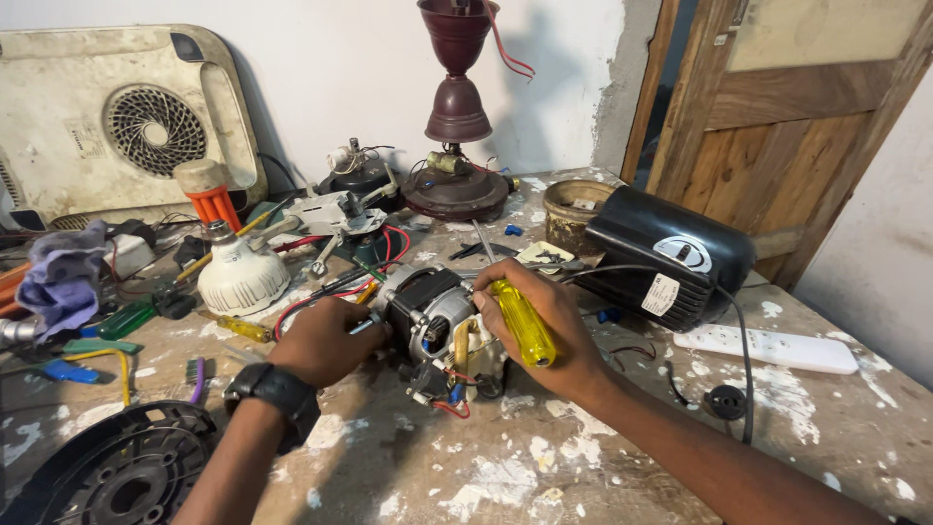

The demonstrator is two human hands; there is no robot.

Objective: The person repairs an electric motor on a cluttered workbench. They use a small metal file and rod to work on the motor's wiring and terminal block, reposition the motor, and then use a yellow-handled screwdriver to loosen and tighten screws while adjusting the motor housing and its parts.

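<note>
Black fan guard (121, 472), round, lies flat at the near-left bench edge. Bench (544, 457): worn wood, flecked with white paint. Left hand (326, 340), watch on wrist, grip closed round the shaft end of the motor (437, 321), apparently steadying it on the bench mid-way between both arms. Right hand (544, 326), grip closed on a yellow screwdriver (523, 321), handle in the palm, tip hidden against the motor's right side. White remote (768, 348) and black cased motor (671, 258) to the right; white bulb housing (241, 277) and loose tools left. Behind: maroon fan stem (457, 97), cream cooktop (117, 122) leaning on a white wall, wooden door (787, 126).
</note>
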